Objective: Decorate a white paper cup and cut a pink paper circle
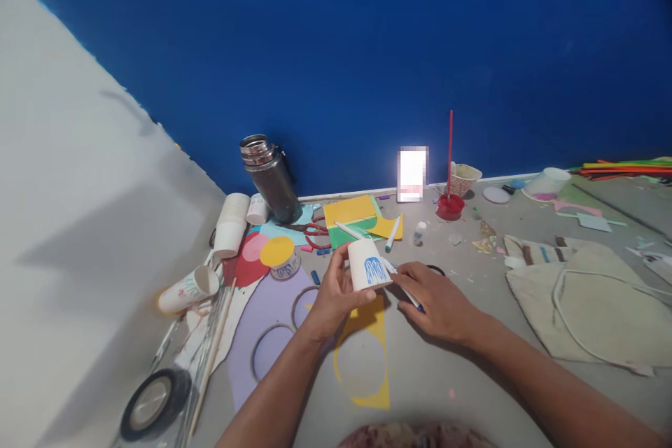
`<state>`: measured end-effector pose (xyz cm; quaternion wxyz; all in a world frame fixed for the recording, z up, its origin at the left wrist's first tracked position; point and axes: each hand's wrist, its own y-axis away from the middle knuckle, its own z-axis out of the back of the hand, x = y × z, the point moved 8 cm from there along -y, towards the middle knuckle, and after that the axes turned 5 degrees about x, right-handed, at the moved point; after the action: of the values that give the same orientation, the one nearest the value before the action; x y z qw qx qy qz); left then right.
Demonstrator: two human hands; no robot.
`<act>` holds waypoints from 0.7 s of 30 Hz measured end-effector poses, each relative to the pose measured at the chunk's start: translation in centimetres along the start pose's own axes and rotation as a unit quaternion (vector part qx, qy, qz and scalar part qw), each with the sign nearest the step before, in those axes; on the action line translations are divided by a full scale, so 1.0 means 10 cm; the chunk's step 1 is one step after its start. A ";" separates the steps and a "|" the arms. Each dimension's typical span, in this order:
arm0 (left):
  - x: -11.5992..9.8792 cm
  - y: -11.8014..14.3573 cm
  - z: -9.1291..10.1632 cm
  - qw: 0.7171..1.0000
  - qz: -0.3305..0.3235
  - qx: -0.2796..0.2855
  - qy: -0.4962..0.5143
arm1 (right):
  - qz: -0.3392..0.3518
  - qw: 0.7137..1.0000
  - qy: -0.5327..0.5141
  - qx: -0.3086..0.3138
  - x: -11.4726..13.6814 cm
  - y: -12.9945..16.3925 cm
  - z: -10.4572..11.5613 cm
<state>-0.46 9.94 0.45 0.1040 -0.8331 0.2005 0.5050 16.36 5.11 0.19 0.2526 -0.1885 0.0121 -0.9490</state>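
A white paper cup with blue line drawing on its side is held upside down over the table. My left hand is closed round the cup from the left, thumb along its lower rim. In my right hand is a white marker with a blue end, its other end close to the cup's right side; whether the tip touches cannot be made out. Below the cup lies a yellow paper sheet with a round hole cut out.
A dark flask stands open at the back, beside stacked paper cups. Red-handled scissors and coloured paper lie ahead. Tape rolls are at left. A cloth bag lies right; a red stick stand is at the back.
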 end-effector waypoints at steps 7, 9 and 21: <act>0.02 -0.06 0.11 0.995 -0.003 -0.004 -0.099 | 0.000 0.999 -0.053 -0.014 -0.02 -0.01 0.02; 0.01 -0.06 0.09 0.997 -0.008 0.009 -0.077 | -0.008 0.996 -0.078 -0.032 -0.04 -0.01 0.07; 0.01 -0.04 -0.02 0.996 0.000 0.013 -0.088 | -0.006 0.958 -0.265 -0.114 -0.15 -0.01 0.17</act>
<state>-0.13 10.20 0.48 0.1321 -0.7843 0.1969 0.5733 18.17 6.08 1.27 0.2181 -0.4605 0.0521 -0.8589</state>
